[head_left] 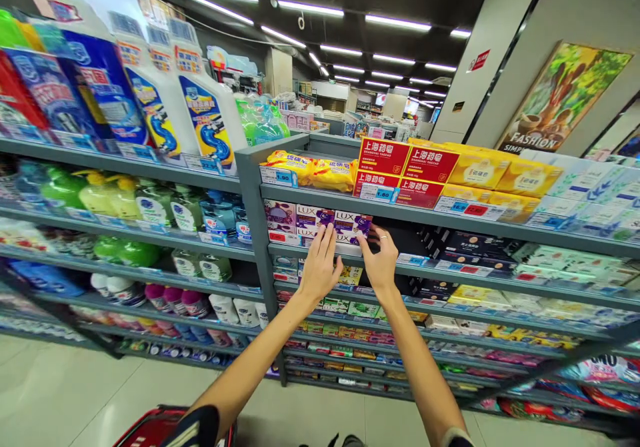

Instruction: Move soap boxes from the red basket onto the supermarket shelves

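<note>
A red basket [150, 427] was seen nearest. The left hand [320, 267] was held open, fingers laid flat on the LUX soap boxes [350, 223]. The right hand [381, 260] was pressed against their right edge, its grip not discernible. The boxes were ranged on the shelf [440, 268] beneath red cartons [400, 160].

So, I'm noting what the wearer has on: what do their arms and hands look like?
Both forearms are bare. The right hand wears a thin ring; the left hand shows none. The left sleeve is dark with pale stripes, the right sleeve dark too.
</note>
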`<state>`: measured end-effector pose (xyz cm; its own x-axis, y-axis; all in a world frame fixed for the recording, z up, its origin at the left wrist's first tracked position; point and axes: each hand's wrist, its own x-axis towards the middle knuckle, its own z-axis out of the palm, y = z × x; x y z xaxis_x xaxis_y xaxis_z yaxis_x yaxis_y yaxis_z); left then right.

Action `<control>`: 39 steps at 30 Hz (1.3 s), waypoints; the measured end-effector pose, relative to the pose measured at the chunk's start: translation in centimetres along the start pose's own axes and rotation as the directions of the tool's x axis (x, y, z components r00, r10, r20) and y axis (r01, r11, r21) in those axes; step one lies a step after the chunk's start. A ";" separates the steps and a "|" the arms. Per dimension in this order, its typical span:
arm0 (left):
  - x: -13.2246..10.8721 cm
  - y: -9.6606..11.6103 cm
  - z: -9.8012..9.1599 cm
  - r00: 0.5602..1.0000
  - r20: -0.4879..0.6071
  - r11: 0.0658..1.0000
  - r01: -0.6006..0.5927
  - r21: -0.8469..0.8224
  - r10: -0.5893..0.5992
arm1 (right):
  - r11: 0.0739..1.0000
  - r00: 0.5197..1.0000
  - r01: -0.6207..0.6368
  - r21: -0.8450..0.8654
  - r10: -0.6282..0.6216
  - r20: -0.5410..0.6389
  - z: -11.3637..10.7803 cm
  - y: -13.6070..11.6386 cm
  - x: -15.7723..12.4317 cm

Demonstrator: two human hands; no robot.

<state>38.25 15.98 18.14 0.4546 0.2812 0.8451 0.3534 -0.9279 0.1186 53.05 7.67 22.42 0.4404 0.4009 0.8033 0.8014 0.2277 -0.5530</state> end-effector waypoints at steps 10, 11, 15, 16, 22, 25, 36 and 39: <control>0.0 -0.1 0.3 1.000 0.022 1.000 0.012 0.024 -0.012 | 0.996 0.992 -0.024 -0.082 0.034 0.122 -0.1 -0.4 0.8; -0.1 -0.1 0.3 1.000 0.025 1.000 0.012 0.029 -0.013 | 0.997 0.991 -0.013 -0.076 0.023 0.129 0.0 -0.5 0.7; -0.1 -0.1 0.4 0.999 0.030 0.999 0.015 0.037 -0.016 | 0.998 0.993 -0.003 -0.060 0.010 0.122 0.3 -0.6 0.6; -0.1 -0.1 0.4 0.999 0.030 0.999 0.019 0.031 -0.020 | 0.998 0.993 -0.006 -0.056 0.013 0.121 0.3 -0.6 0.6; -0.2 0.1 0.9 1.000 0.005 1.000 0.017 -0.005 -0.017 | 0.997 0.994 0.005 -0.080 0.003 0.108 0.2 -0.6 0.7; -1.4 -0.4 0.2 0.994 -0.102 0.999 -0.044 -0.018 0.042 | 0.994 0.998 0.058 -0.090 -0.058 0.003 -0.7 -1.0 -0.5; -1.5 -11.1 -9.6 0.982 -0.047 0.982 0.177 -0.070 -0.181 | 0.943 0.902 0.243 -0.226 -0.134 0.412 4.7 -4.2 -2.1; -0.6 -11.8 -9.8 0.989 0.050 0.989 0.138 -0.049 -0.136 | 0.906 0.859 0.274 -0.322 -0.079 0.506 6.6 -6.0 -0.8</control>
<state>25.80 24.36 21.33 0.4432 0.4164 0.7938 0.3727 -0.8910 0.2593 45.23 11.84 23.67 0.1097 0.7755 0.6218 0.9773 0.0300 -0.2099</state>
